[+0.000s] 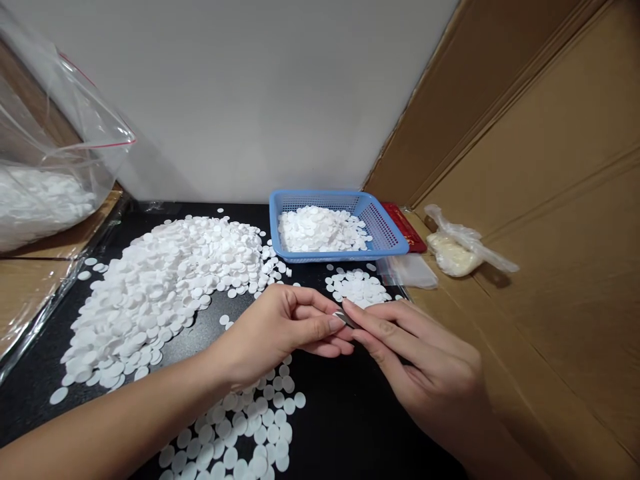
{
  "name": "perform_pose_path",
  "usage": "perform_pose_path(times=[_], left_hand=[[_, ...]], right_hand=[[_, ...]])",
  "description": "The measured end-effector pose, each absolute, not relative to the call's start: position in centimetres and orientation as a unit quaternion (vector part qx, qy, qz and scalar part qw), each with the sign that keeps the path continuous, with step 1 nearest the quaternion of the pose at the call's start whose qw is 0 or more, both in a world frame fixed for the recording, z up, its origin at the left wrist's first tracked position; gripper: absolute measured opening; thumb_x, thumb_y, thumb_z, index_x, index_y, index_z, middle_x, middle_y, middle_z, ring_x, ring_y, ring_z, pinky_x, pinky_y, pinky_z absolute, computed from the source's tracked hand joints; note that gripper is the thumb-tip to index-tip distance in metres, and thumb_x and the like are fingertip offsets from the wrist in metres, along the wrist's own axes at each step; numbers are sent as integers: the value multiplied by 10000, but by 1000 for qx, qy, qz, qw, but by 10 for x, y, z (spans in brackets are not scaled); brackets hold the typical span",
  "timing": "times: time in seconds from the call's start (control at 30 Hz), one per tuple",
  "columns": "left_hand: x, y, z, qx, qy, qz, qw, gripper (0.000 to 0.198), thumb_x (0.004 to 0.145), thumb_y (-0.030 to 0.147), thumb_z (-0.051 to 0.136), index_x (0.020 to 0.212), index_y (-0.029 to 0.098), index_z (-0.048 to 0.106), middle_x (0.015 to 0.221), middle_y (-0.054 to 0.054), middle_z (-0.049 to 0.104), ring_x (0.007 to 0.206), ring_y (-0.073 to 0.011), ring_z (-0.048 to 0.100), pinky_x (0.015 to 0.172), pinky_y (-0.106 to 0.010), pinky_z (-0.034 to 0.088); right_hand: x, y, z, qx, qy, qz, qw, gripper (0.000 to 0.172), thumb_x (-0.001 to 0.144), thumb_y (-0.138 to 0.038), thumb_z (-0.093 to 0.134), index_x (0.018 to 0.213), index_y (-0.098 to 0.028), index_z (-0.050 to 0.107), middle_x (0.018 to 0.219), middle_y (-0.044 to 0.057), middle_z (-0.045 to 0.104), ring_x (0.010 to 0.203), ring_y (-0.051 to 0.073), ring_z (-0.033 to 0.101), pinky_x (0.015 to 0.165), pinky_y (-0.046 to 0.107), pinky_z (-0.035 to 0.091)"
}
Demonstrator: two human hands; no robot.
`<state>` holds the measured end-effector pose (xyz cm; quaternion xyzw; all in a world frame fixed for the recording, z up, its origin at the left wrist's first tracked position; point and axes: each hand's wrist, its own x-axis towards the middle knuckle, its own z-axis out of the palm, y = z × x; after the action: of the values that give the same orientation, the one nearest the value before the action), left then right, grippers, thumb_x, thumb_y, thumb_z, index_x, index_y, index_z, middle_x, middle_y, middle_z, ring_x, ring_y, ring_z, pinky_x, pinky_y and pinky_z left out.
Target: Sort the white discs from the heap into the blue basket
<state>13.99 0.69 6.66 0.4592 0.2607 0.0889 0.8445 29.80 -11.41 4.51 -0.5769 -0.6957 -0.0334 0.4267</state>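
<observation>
My left hand (295,323) is closed, with a small white disc (339,315) pinched between thumb and fingers. My right hand (420,353) meets it from the right, thumb and forefinger pinching a small dark flat piece (347,321) that touches the disc; its exact kind is too small to tell. Below my left wrist, loose white discs (265,427) lie spread on the black tabletop (350,413). Just beyond my fingers sits a smaller group of white discs (360,287).
A large heap of white discs (165,273) covers the table's left. At the back stands a blue perforated basket (340,255) holding more discs. A red packet (407,227), a clear bag (410,272) and a knotted bag (453,253) lie right. A big plastic bag (45,193) rests far left.
</observation>
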Motion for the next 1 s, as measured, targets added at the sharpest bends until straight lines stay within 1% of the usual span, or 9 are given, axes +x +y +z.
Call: perform_pose_path(times=[0.4, 0.5, 0.67, 0.87, 1.0], left_hand=[[140, 10, 72, 492, 265, 73, 826, 121, 864, 177, 706, 897, 62, 726, 841, -97, 767, 789, -127, 742, 731, -171, 592], [139, 12, 73, 502, 259, 61, 823, 132, 864, 188, 704, 904, 65, 728, 838, -96, 765, 794, -131, 742, 722, -167, 589], [138, 16, 75, 517, 259, 37, 815, 133, 859, 189, 703, 917, 71, 724, 830, -96, 768, 795, -141, 742, 730, -195, 593], [135, 19, 78, 546, 254, 6, 799, 132, 848, 194, 706, 922, 89, 737, 817, -74, 770, 742, -122, 734, 709, -190, 588], [133, 21, 78, 568, 243, -5, 786, 142, 841, 206, 707, 931, 105, 750, 818, -68, 769, 748, -131, 736, 705, -197, 589]], right_hand=[[298, -114, 47, -574, -709, -49, 407, 476, 875, 29, 582, 1277, -220, 633, 847, 28, 660, 771, 152, 595, 694, 288, 507], [299, -115, 47, -573, -714, -51, 399, 448, 880, 25, 575, 1255, -212, 642, 842, 28, 657, 764, 150, 593, 700, 288, 503], [300, -115, 49, -573, -723, -54, 383, 404, 879, 20, 588, 1216, -194, 655, 841, 32, 649, 760, 144, 580, 713, 283, 490], [301, -117, 50, -568, -737, -67, 359, 346, 887, -4, 590, 1176, -174, 676, 808, 32, 643, 735, 144, 558, 726, 294, 472], [303, -117, 50, -568, -744, -72, 346, 326, 898, -42, 590, 1173, -188, 688, 786, 25, 654, 704, 145, 560, 670, 281, 461]])
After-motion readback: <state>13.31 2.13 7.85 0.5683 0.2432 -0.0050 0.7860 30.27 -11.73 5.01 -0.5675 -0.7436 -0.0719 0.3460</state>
